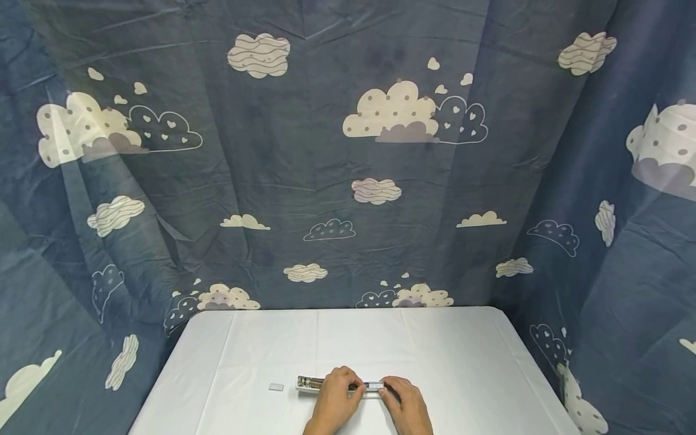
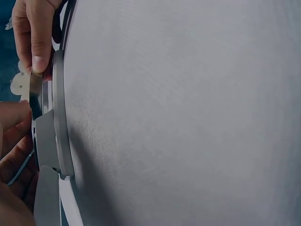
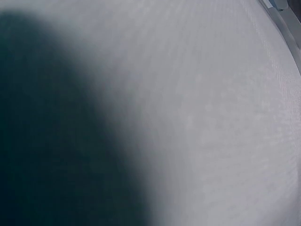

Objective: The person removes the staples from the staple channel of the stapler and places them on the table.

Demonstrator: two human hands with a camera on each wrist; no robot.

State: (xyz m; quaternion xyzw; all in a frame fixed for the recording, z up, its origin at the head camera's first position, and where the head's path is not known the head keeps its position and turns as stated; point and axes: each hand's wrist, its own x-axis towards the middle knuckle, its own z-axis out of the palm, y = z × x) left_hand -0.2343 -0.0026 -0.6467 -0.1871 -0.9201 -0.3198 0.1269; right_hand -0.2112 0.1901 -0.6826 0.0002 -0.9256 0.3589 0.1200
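Note:
A grey stapler (image 1: 308, 385) lies opened out lengthwise on the white table, its metal inside showing at the left end. My left hand (image 1: 338, 396) grips it around the middle, covering part of it. At the right end, my right hand (image 1: 403, 402) pinches the stapler, thumb and fingers close together. In the left wrist view the stapler's grey body (image 2: 59, 113) stands edge-on, with the right hand's fingers (image 2: 40, 63) on its metal rail and the left hand (image 2: 14, 150) beside it. Only a sliver of the stapler (image 3: 287, 23) shows in the right wrist view.
A small grey strip (image 1: 276, 386), resembling a row of staples, lies left of the stapler. The white tabletop (image 1: 261, 344) has rounded far corners and fold creases. Dark blue curtains (image 1: 304, 151) with cloud prints hang behind and on both sides.

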